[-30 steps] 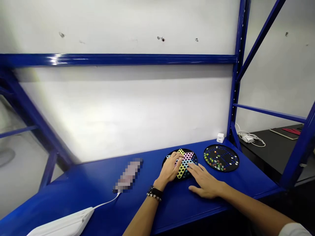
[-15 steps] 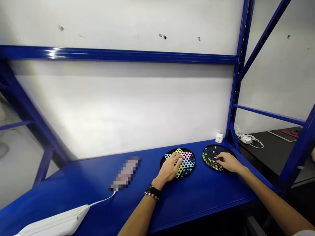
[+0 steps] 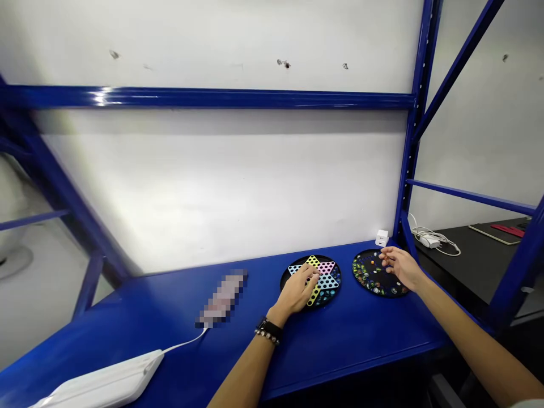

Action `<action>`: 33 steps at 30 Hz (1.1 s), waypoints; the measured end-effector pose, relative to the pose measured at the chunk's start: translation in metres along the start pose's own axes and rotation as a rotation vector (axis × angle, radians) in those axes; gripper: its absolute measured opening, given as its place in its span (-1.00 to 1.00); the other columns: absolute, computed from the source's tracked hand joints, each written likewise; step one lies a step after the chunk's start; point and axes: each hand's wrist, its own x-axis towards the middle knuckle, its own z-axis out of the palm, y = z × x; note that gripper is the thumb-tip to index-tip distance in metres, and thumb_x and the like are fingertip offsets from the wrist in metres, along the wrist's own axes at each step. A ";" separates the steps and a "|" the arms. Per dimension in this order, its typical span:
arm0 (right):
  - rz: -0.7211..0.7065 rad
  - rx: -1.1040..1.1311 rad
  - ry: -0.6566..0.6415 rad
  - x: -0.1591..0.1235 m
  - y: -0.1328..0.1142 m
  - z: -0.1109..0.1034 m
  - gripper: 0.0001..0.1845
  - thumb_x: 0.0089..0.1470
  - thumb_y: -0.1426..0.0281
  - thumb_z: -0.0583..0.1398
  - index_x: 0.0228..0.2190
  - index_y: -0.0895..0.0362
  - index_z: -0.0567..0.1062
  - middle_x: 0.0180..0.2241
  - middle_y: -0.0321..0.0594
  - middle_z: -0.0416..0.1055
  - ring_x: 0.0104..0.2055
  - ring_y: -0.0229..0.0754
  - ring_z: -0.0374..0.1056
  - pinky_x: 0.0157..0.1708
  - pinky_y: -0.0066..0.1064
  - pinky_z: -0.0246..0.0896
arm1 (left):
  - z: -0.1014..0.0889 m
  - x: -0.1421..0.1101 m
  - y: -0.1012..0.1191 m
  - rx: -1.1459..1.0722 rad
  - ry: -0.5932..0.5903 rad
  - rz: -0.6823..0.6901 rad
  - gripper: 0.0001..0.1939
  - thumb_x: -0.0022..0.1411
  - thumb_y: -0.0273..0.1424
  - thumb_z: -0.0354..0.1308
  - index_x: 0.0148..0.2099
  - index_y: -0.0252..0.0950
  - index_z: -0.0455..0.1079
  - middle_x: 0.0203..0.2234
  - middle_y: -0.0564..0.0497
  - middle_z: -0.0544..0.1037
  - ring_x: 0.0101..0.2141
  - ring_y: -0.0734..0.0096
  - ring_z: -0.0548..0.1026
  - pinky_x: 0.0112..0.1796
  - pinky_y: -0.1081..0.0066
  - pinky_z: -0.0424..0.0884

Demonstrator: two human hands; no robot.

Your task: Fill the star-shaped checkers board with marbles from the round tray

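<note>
**Right fingers over the loose marbles, left hand on the star board**

Looking down from my head camera, I see both arms reaching across the blue steel shelf (image 3: 357,334). My left hand (image 3: 297,292) rests on the star-patterned Chinese checkers board (image 3: 335,296), with its fingers (image 3: 309,277) curled and pressed together over the coloured points. I cannot tell whether they cover a marble. A beaded wristband (image 3: 267,331) circles my left wrist.

My right hand (image 3: 402,267) hovers at the far edge of a second round black board (image 3: 382,283), its fingers (image 3: 385,256) curled and slightly spread, with no pinch that I can make out. Just below them lie loose glass marbles (image 3: 361,275).

I judge the step in hand to be working marbles off this second board. The next move calls for a tight pinch on one marble without nudging its neighbours.

A white charger cube (image 3: 382,238) and a blue rack upright (image 3: 406,170) stand close behind that board and crowd my right hand. Farther left on the shelf are a pixelated, blurred object (image 3: 223,297) and a flat white case (image 3: 102,385) joined to it by a cord.
</note>
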 end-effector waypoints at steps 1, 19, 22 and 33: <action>0.034 0.068 0.006 0.000 -0.001 -0.001 -0.77 -0.13 0.32 0.18 -0.35 0.12 0.39 -0.44 -0.27 0.36 -0.53 -0.32 0.23 -0.60 -0.51 0.05 | 0.000 0.000 0.000 0.002 -0.001 -0.001 -0.61 0.42 -0.17 -0.21 -0.09 -0.20 0.41 -0.12 -0.03 0.47 -0.14 0.29 0.44 -0.04 0.27 0.35; 0.061 -1.418 -0.115 -0.038 0.011 -0.075 -0.72 0.19 0.13 0.03 -0.39 0.08 0.29 -0.36 -0.18 0.42 -0.31 -0.08 0.37 -0.40 -0.38 0.04 | 0.001 0.000 0.001 0.000 -0.030 -0.005 -0.56 0.41 -0.10 -0.23 -0.11 -0.19 0.42 -0.14 -0.05 0.47 -0.15 0.26 0.44 -0.05 0.24 0.36; 0.005 -1.275 -0.056 -0.036 0.014 -0.075 -0.68 0.15 0.12 0.08 -0.48 0.08 0.27 -0.46 -0.24 0.35 -0.40 -0.15 0.31 -0.43 -0.41 0.02 | 0.001 0.000 0.000 0.003 -0.024 -0.003 -0.57 0.41 -0.11 -0.21 -0.12 -0.18 0.42 -0.14 -0.04 0.47 -0.15 0.27 0.44 -0.05 0.26 0.37; 0.165 0.065 0.001 -0.020 -0.009 -0.026 -0.77 0.04 0.20 0.08 -0.48 0.09 0.25 -0.65 -0.46 0.06 -0.70 -0.40 -0.16 -0.71 -0.54 -0.33 | 0.000 0.000 0.002 -0.004 -0.034 -0.014 -0.57 0.41 -0.11 -0.21 -0.12 -0.19 0.42 -0.15 -0.04 0.48 -0.16 0.28 0.44 -0.06 0.26 0.37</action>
